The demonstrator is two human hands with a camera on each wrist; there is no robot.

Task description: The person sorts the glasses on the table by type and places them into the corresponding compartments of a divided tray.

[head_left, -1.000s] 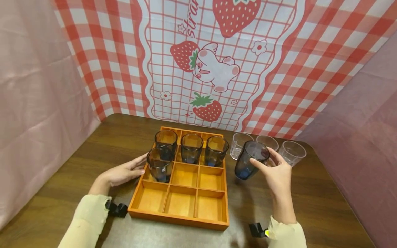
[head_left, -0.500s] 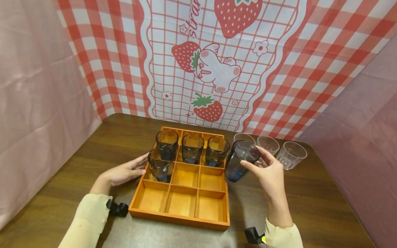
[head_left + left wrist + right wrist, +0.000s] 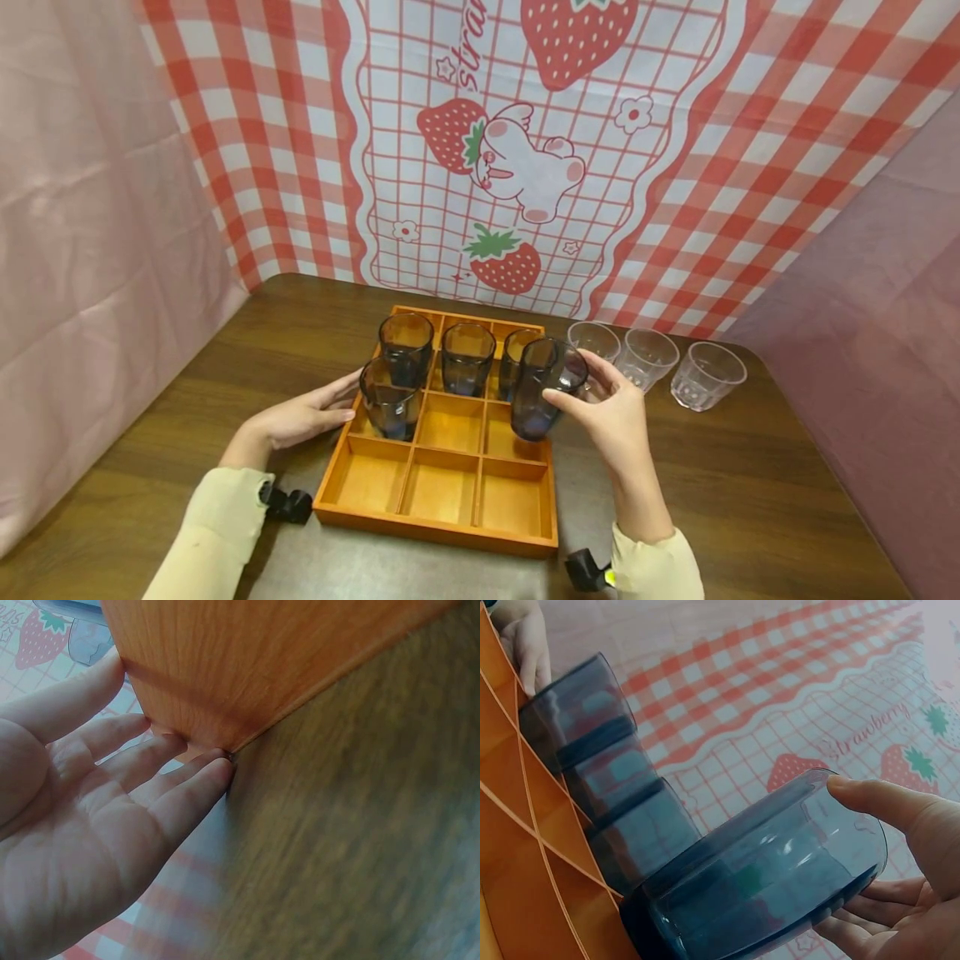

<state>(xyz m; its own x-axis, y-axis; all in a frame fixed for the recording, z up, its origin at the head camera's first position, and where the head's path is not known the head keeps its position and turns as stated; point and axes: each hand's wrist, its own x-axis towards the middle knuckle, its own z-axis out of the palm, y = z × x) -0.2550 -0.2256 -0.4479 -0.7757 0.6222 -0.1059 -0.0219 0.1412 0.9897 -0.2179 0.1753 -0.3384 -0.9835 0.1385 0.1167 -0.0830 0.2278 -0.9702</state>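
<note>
My right hand [image 3: 615, 412] pinches a dark blue-grey glass [image 3: 536, 400] near its rim, thumb on one side and fingers on the other. The glass tilts over the right-hand middle-row compartment of a wooden divided tray [image 3: 435, 527]; in the right wrist view its base is by the tray's dividers. My left hand [image 3: 303, 414] rests against the tray's left side, and in the left wrist view its straight fingertips [image 3: 217, 769] touch the wooden wall. Dark glasses fill the back-row compartments shown, including one at the back left [image 3: 406, 342], and another [image 3: 390, 400] stands in the middle-row left compartment.
Three clear glasses, one of them [image 3: 708, 377] furthest right, stand on the brown table [image 3: 750, 475] right of the tray. A checked strawberry cloth [image 3: 300, 167] hangs behind, and pink cloth [image 3: 97, 208] hangs at the sides.
My right hand has carried the dark glass leftward, from beside the tray to above its right-hand middle compartment. My left hand has stayed against the tray's side.
</note>
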